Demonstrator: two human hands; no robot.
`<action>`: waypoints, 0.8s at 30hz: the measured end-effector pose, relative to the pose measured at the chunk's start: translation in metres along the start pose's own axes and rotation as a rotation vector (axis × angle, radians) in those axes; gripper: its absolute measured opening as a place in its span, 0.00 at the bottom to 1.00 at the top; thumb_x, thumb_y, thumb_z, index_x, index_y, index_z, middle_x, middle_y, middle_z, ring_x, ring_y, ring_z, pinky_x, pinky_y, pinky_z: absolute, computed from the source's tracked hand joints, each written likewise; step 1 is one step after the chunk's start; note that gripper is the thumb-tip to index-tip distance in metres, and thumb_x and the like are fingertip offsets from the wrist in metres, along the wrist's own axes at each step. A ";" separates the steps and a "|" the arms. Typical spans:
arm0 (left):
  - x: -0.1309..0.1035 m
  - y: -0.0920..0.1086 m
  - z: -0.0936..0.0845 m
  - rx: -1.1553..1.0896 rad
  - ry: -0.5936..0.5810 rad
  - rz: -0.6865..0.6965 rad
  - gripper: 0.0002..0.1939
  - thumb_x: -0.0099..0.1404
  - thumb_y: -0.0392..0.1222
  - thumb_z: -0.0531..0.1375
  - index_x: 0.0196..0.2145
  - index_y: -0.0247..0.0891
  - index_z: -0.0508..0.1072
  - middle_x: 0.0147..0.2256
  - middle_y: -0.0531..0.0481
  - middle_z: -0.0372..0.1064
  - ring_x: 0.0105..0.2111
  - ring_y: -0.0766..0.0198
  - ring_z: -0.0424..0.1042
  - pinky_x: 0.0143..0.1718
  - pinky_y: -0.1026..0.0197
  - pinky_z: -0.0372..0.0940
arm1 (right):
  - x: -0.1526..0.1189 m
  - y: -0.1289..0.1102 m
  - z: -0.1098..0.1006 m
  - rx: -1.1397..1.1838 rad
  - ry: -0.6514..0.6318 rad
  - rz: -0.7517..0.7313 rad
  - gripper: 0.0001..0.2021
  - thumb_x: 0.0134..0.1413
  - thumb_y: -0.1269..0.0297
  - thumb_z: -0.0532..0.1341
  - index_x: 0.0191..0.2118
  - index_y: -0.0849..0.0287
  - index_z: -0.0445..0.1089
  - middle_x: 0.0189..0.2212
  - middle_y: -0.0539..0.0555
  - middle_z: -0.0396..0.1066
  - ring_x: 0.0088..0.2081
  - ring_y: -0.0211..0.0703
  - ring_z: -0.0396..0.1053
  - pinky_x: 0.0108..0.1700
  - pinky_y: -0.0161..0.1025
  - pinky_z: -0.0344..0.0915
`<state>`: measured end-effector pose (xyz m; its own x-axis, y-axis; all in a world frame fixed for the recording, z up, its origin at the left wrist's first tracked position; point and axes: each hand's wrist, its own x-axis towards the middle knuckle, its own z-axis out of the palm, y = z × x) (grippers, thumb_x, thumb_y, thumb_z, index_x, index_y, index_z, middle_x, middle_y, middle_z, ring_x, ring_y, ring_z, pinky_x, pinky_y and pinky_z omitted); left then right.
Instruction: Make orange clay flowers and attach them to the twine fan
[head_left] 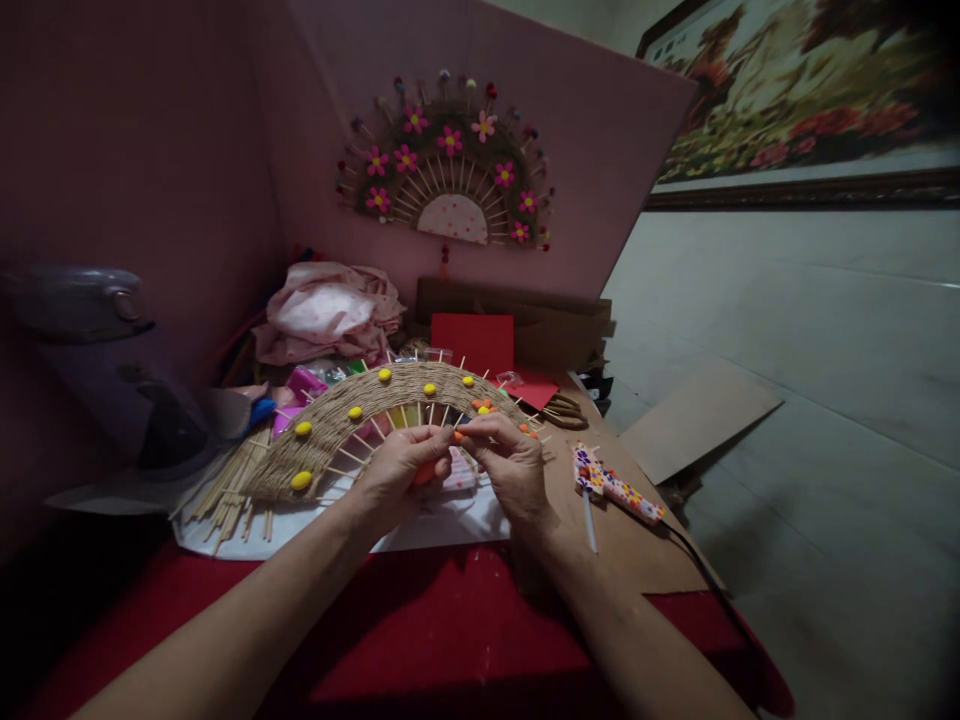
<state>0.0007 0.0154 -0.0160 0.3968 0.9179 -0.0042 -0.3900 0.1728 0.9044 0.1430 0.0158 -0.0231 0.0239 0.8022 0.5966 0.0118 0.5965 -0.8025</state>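
Observation:
My left hand (412, 465) is closed around a lump of orange modelling clay (424, 473), its thumb and forefinger pinched together. Opposite it, my right hand (506, 460) pinches a small orange clay piece (458, 437), and the fingertips of both hands nearly meet. Just behind them arches a twine-wrapped fan (405, 385) with thin wooden sticks showing along its inner and outer edges. Several yellow clay dots (302, 481) are spaced along its band. At its right side, orange petal-like pieces surround a yellow centre (484, 407); more orange pieces lie farther right, partly hidden by my hand.
A flower-patterned glue gun (615, 487) lies on cardboard (637, 555) at right, its cord trailing over the edge. Loose sticks (232, 500) fan out at left. Pink cloth (330, 310) and red card (472, 342) are behind. A finished fan (450, 150) hangs above.

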 end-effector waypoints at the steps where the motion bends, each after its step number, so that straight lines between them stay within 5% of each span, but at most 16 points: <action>1: 0.000 0.000 0.000 -0.001 -0.003 0.001 0.17 0.55 0.50 0.64 0.23 0.34 0.65 0.14 0.58 0.58 0.14 0.76 0.49 0.16 0.69 0.43 | 0.000 0.000 0.000 -0.002 -0.007 -0.006 0.02 0.47 0.65 0.66 0.29 0.54 0.76 0.28 0.51 0.70 0.34 0.40 0.66 0.38 0.39 0.64; 24: 0.001 -0.001 -0.001 0.010 0.030 -0.002 0.14 0.54 0.47 0.65 0.25 0.34 0.68 0.15 0.58 0.58 0.13 0.77 0.47 0.15 0.69 0.42 | -0.001 0.004 -0.003 -0.064 -0.015 0.053 0.04 0.50 0.63 0.64 0.34 0.55 0.74 0.30 0.51 0.70 0.35 0.40 0.67 0.36 0.37 0.63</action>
<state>0.0008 0.0168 -0.0175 0.3724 0.9279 -0.0192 -0.3805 0.1715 0.9087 0.1459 0.0174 -0.0264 0.0116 0.8330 0.5531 0.0752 0.5509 -0.8312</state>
